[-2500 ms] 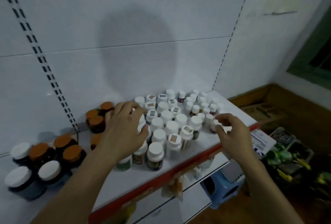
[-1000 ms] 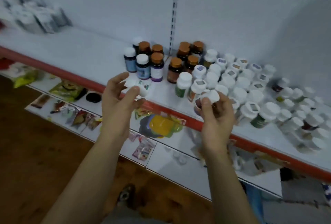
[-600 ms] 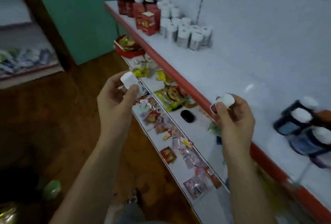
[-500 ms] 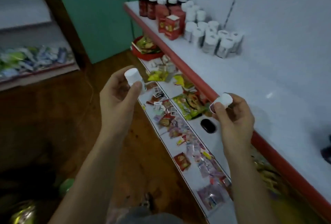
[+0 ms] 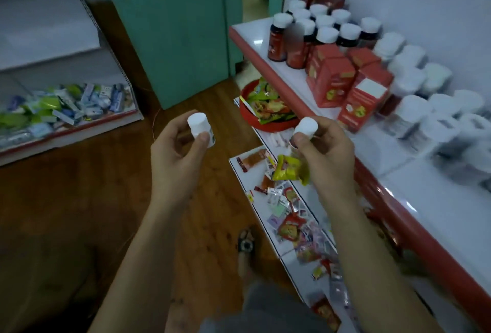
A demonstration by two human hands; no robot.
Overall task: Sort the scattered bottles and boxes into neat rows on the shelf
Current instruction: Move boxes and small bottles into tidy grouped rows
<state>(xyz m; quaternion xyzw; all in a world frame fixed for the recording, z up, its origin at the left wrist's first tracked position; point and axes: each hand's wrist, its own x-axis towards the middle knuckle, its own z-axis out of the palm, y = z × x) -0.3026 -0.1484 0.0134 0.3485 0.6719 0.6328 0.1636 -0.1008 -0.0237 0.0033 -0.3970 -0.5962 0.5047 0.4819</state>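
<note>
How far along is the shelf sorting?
Done: dark bottles, red boxes and white bottles stand in rows at the far end of the shelf. In hand: the left hand grips one small bottle, the right hand a second bottle. Left: both need a place in a row; the blurred near stock can't be judged.

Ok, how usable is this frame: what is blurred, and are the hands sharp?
Head view: dim overall, yet the left hand and right hand, pinching the left bottle and right bottle, are fairly sharp. Head view: the white-capped jars far right on the shelf smear with motion blur; a small glare spot sits on its red edge.
</note>
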